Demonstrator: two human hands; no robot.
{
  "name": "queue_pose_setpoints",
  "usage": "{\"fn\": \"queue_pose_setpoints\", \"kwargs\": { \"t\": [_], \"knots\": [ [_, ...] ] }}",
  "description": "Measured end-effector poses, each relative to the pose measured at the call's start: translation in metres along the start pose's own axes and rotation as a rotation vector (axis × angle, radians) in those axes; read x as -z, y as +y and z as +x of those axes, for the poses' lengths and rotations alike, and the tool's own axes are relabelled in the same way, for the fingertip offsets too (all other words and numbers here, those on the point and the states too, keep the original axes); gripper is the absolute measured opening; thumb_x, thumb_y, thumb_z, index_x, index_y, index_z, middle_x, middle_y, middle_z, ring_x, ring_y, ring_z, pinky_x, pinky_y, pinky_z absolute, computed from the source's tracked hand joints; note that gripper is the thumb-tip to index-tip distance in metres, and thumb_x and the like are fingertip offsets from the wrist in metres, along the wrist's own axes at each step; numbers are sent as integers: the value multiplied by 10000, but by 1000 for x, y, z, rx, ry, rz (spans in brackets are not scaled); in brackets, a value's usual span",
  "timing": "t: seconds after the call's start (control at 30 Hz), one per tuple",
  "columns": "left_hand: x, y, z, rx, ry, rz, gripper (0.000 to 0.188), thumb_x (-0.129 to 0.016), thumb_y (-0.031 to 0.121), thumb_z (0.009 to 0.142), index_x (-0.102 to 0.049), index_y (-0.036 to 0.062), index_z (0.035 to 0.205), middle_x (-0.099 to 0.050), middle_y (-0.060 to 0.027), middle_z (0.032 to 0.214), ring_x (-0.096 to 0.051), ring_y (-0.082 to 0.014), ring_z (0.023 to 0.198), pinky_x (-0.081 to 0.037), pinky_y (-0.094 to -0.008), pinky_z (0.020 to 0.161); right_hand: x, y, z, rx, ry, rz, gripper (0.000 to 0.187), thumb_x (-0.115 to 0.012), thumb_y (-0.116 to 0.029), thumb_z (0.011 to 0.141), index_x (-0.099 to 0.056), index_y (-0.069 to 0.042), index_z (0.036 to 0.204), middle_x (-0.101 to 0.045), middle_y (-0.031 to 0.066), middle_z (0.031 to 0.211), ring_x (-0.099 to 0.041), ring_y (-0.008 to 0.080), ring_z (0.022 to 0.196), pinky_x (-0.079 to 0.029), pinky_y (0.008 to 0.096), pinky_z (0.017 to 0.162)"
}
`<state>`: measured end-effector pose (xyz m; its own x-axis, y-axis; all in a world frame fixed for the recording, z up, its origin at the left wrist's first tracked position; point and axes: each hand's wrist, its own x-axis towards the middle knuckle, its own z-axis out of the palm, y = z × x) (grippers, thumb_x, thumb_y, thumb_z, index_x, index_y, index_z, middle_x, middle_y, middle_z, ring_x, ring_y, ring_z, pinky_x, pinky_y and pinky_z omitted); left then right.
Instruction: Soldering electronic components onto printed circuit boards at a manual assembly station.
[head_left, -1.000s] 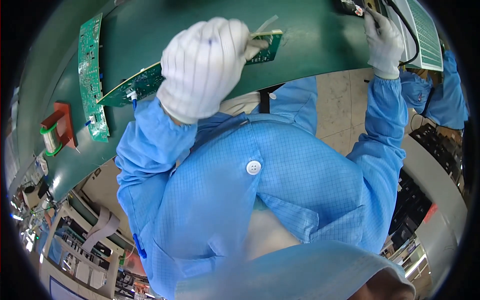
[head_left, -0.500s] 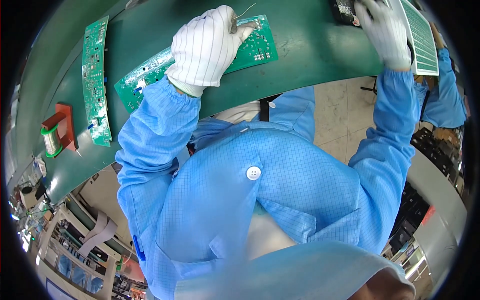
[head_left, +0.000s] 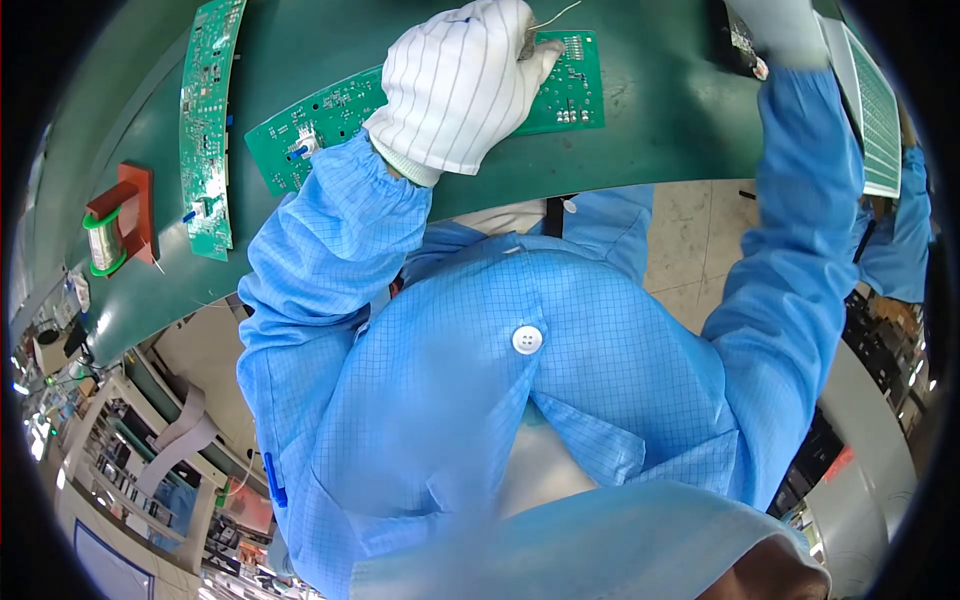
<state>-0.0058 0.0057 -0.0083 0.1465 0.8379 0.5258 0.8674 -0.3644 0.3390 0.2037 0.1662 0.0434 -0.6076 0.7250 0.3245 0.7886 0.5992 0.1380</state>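
My left hand [head_left: 460, 85], in a white striped glove with grey fingertips, rests over a long green circuit board [head_left: 570, 95]. Its thumb and finger are pinched together on a thin piece of solder wire [head_left: 560, 14], whose free end sticks out above the board. The glove hides the middle of the board; a white part with a blue shaft [head_left: 304, 147] shows near its left end. At the upper right, my gloved right hand [head_left: 785, 35] is smeared by motion and cut by the picture's edge. It is beside a black object [head_left: 735, 45], and its fingers cannot be made out.
A second green circuit board [head_left: 207, 130] lies lengthwise at the left of the green table [head_left: 660, 130]. Left of it stands a red-brown holder [head_left: 138, 215] with a solder wire spool [head_left: 103, 243]. A white-framed grille panel [head_left: 875, 105] stands at the right, near another person's blue sleeve [head_left: 895, 260].
The whole view has shifted a little. My right hand has moved farther off toward the upper edge. My left hand keeps its pinch on the solder wire over the board.
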Motion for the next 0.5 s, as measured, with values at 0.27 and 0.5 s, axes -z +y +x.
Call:
{"fn": "queue_pose_setpoints", "kwargs": {
  "t": [0.27, 0.5],
  "knots": [
    [0, 2, 3, 35, -52, -48, 267, -736, 216, 718, -515, 81, 783, -537, -80, 669, -587, -268, 630, -469, -364, 573, -25, -31, -77, -575, -201, 767, 127, -592, -95, 844, -653, 0, 902, -616, 62, 669, -580, 112, 607, -453, 241, 564],
    [-1, 1, 4, 73, -81, -39, 265, -748, 210, 714, -527, 75, 773, -543, -78, 680, -592, -271, 648, -468, -370, 584, -44, -49, -102, -264, -7, 1649, 287, -465, -119, 965, -634, 69, 1099, -649, 171, 1027, -642, 199, 889, -505, 300, 808]
  ]
}}
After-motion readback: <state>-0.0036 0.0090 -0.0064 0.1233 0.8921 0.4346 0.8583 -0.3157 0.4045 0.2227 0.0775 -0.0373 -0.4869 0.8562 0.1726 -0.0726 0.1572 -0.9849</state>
